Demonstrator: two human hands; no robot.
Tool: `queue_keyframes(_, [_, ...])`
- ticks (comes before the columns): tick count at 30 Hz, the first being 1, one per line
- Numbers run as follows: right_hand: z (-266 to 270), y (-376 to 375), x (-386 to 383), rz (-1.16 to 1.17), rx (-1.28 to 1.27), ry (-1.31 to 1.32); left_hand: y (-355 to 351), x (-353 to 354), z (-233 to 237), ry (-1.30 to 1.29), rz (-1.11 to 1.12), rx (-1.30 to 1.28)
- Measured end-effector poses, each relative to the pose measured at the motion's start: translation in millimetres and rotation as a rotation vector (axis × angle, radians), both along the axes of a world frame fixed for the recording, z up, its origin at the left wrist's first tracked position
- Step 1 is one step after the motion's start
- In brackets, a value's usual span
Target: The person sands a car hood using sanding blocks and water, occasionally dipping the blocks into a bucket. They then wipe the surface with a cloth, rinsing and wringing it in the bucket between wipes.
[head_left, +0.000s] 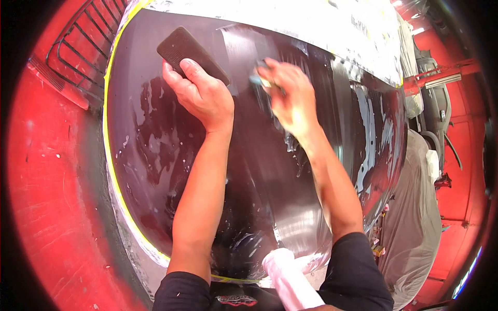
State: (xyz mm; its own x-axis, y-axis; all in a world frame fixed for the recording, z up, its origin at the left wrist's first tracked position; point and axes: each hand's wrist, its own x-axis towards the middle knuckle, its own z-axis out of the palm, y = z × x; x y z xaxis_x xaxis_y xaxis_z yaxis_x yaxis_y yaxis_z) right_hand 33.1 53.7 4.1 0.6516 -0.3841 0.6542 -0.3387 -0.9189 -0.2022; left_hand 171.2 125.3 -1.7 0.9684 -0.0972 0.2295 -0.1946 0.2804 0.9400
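Observation:
My left hand [202, 96] grips a dark, flat rectangular sanding block [188, 51] with rounded corners, thumb on top and fingers at its near edge. The block is at or just above the far left part of a dark, glossy car panel [249, 171]. To its right, my right hand [290, 93] is closed with bent fingers around a small thing [261, 80] with pale blue and yellowish parts. Motion blur hides its kind, and it is at the panel surface. Wet streaks and drops mark the panel around both hands.
Yellow tape [107, 124] runs along the panel's left edge. White masking sheet [332, 31] covers the far side. A black metal rack [78, 49] stands at upper left, and a grey cover [415, 217] drapes at right. A pale pink cloth-like roll [290, 280] hangs near my body.

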Motion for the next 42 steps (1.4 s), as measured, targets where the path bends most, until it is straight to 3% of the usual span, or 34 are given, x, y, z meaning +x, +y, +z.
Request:
queue_keyframes(3, [-4, -14, 13, 0.061, 0.049, -0.053, 3, 2, 0, -0.009, -0.003, 0.004])
queue_keyframes(7, [-18, 51, -42, -0.131, 0.061, 0.061, -3, 0, 0, -0.012, 0.012, -0.011])
queue_keyframes(11, [1, -12, 19, -0.023, 0.061, 0.0, 0, -1, 2, 0.013, 0.009, 0.035])
queue_keyframes(13, [-4, -14, 14, 0.003, 0.066, -0.043, 3, 2, 0, -0.006, 0.008, 0.039])
queue_keyframes(16, [-10, 42, -39, -0.121, 0.041, 0.043, -4, 1, -2, -0.027, 0.004, 0.029])
queue_keyframes(19, [-2, 22, -17, -0.162, 0.065, 0.027, -3, 0, 1, -0.028, 0.012, 0.007])
queue_keyframes(22, [5, -26, 13, 0.076, 0.038, -0.03, 0, 0, 1, -0.005, -0.003, -0.02])
queue_keyframes(23, [4, -29, 6, 0.131, 0.098, -0.056, 0, 2, 0, 0.004, -0.02, -0.02])
queue_keyframes(27, [-15, 49, -91, -0.066, 0.106, 0.118, -1, -2, 3, -0.005, -0.015, -0.005])
queue_keyframes(31, [-2, -9, -38, 0.016, 0.073, 0.02, -4, 1, -5, -0.07, 0.04, 0.046])
queue_keyframes(33, [11, -37, -5, 0.181, 0.082, 0.021, -1, 0, -4, -0.041, 0.0, 0.013])
queue_keyframes(38, [-3, 33, -77, -0.041, 0.115, 0.092, -4, 0, -4, -0.036, 0.002, 0.023])
queue_keyframes(41, [-3, 6, -48, 0.023, -0.027, 0.041, -6, 3, -8, -0.063, 0.04, 0.094])
queue_keyframes(42, [8, -8, -25, 0.034, 0.063, 0.062, -6, 2, -9, -0.048, 0.076, 0.157])
